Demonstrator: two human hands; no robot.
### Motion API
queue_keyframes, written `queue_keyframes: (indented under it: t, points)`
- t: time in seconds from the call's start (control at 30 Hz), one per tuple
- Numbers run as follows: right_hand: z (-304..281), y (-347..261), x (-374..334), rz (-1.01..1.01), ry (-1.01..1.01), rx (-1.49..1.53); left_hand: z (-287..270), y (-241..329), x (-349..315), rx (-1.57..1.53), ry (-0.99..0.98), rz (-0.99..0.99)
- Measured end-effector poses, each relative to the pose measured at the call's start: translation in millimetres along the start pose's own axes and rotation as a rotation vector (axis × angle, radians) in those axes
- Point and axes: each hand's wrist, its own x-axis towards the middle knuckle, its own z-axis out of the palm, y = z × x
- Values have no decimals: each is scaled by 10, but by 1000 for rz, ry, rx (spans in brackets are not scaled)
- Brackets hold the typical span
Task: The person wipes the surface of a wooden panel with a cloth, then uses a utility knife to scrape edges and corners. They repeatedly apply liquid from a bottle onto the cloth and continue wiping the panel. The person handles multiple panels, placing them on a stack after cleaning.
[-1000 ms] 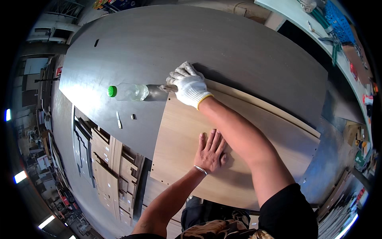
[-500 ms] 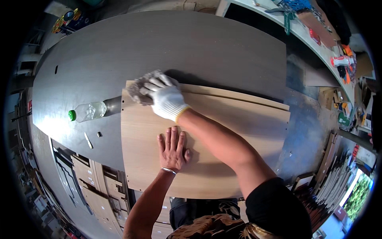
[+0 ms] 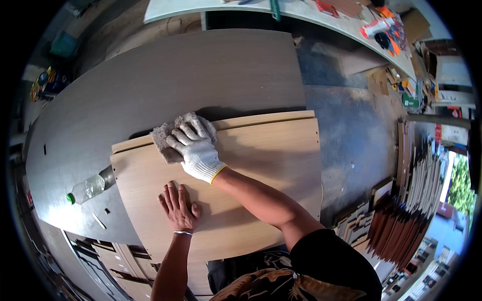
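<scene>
A pale wood-grain panel point(image 3: 271, 175) lies in front of me, with another pale board point(image 3: 271, 119) showing along its far edge. My right hand point(image 3: 198, 155), in a white knitted glove, presses a fuzzy grey-brown cloth point(image 3: 164, 144) onto the far part of the panel, left of its middle. The cloth spreads out past the gloved fingers and reaches over the far board. Bare and flat, my left hand point(image 3: 179, 208) rests on the panel nearer to me, fingers spread, a silver bracelet at the wrist.
Under the panels is a large dark grey tabletop point(image 3: 226, 65). At left lie a clear bottle with a green cap point(image 3: 88, 189), a thin knife-like tool point(image 3: 99, 220) and a small dark piece point(image 3: 107, 211). A cluttered white bench point(image 3: 301, 12) stands beyond; stacked boards point(image 3: 401, 220) stand at right.
My right hand has wiped the cloth rightward along the panel's far edge, away from its left corner. My left hand stays flat on the panel. The whole view has turned.
</scene>
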Motion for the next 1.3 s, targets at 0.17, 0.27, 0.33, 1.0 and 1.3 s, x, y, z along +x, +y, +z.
queue_keyframes:
  t: [0.17,0.27,0.33,1.0,1.3]
  points:
    - [-1518,1193,-587,209,47,-366,-24,-39,-33,12,49,-4]
    - [-1633,1881,-1219,462,44,-96,25,72,47,-25,64,33]
    - [-1160,1403,-1110,336,-105,-706,-16,17,25,-1,60,35]
    - [-1627,1917,-1326,692,-25,-550,23,-21,22,48,107,63]
    - [-1881,2288,-1407,809,4,-544,19,25,21,26,44,36]
